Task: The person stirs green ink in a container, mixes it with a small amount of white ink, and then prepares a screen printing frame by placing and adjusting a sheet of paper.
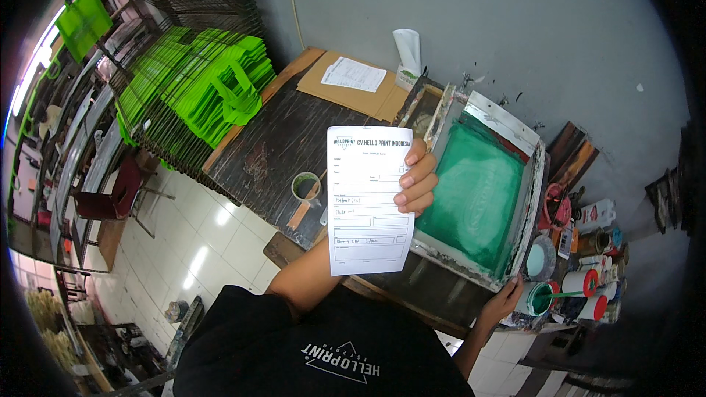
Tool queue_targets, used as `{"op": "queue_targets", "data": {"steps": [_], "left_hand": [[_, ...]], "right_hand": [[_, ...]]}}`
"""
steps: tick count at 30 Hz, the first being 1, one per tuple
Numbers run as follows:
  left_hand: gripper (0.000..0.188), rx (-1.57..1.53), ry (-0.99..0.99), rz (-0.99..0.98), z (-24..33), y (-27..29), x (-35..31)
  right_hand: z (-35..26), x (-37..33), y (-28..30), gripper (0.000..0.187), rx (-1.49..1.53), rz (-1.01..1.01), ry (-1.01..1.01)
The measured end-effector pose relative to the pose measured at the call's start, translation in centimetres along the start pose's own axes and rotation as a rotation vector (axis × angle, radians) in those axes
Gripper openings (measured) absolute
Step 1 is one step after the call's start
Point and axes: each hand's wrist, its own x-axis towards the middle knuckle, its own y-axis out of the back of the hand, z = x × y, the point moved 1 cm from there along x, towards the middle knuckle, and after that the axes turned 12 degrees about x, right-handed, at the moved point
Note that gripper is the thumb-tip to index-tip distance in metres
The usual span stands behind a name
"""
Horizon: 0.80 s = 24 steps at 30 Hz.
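Observation:
My left hand [417, 179] grips a white printed form [370, 239] by its right edge and holds it upright above the table. The fingers wrap over the front of the sheet; handwriting fills some of its boxes. Behind it lies a screen-printing frame [474, 202] with green mesh and a pale, paint-stained border. My right hand [503, 301] is at the frame's near right corner, its fingers closed on the edge there, partly hidden. Close by the right hand stands an open tub of green paint [535, 298] with a green stick in it.
Stacked bright green bags [220, 84] fill a wire rack at the left. On the dark table [268, 154] are a tape roll [306, 186] and cardboard [312, 88] with a paper sheet [353, 73]. Several paint pots [588, 283] crowd the right. A chair [110, 195] stands on the tiled floor.

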Motion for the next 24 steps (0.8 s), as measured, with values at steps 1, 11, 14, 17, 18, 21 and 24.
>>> {"op": "queue_targets", "data": {"steps": [1,11,14,17,18,21,24], "left_hand": [[0.041,0.003,-0.002,0.012,0.0,-0.3,-0.1],[0.041,-0.014,0.000,-0.005,0.0,0.4,0.0],[0.040,-0.035,-0.007,0.009,-0.1,0.4,-0.1],[0.038,-0.026,-0.025,0.007,-0.2,0.0,-0.1],[0.038,-0.017,-0.025,0.015,-0.1,0.0,-0.2],[0.034,0.008,-0.019,0.024,0.4,0.1,-0.4],[0.031,0.041,-0.031,0.075,1.3,0.4,-1.0]], "right_hand": [[0.0,-0.1,0.0,0.044,0.011,0.002,-0.008],[-0.1,0.0,0.0,0.045,0.007,0.007,-0.023],[-0.1,-0.1,0.0,0.045,-0.006,0.003,-0.016],[-0.3,0.0,0.0,0.045,0.000,0.002,-0.036],[-0.4,0.1,0.0,0.045,0.007,0.002,-0.046],[0.7,0.1,0.0,0.044,-0.011,0.023,-0.016],[0.8,0.1,0.1,0.043,-0.002,0.012,-0.019]]}}
